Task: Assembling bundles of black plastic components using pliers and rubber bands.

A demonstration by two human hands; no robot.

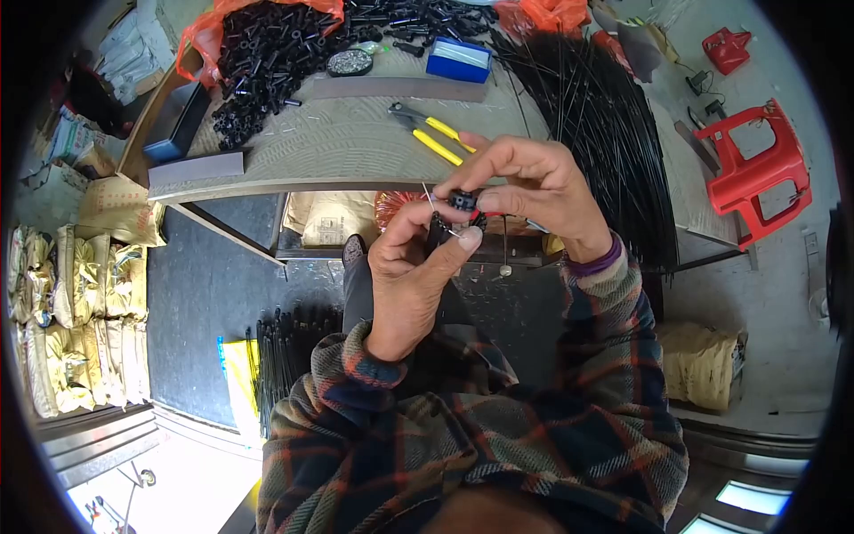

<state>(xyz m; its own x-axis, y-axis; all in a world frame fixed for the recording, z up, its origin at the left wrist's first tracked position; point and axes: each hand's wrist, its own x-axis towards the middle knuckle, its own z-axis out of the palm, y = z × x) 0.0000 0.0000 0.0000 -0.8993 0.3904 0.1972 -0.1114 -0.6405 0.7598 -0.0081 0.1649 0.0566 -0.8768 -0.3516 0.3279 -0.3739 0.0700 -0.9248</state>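
In front of the table's near edge, my two hands meet, fingertips almost touching. My right hand (538, 187) is closed on a small black plastic part (463, 201) with a ring-like end. Just below it, my left hand (414, 276) pinches a dark, narrow piece (435, 233), partly covered by the fingers. A thin whitish pin (429, 198) sticks up by the left fingertips; which piece it belongs to, I cannot tell. Behind the hands, pliers with yellow handles (438, 144) lie on the table.
On the table (329, 142) are a heap of black plastic parts (267, 67), a dish of small metal pieces (350, 62), a blue box of pale sticks (459, 60) and a bundle of black rods (592, 133). A red stool (761, 165) stands right; stacked sacks (84, 320) stand left.
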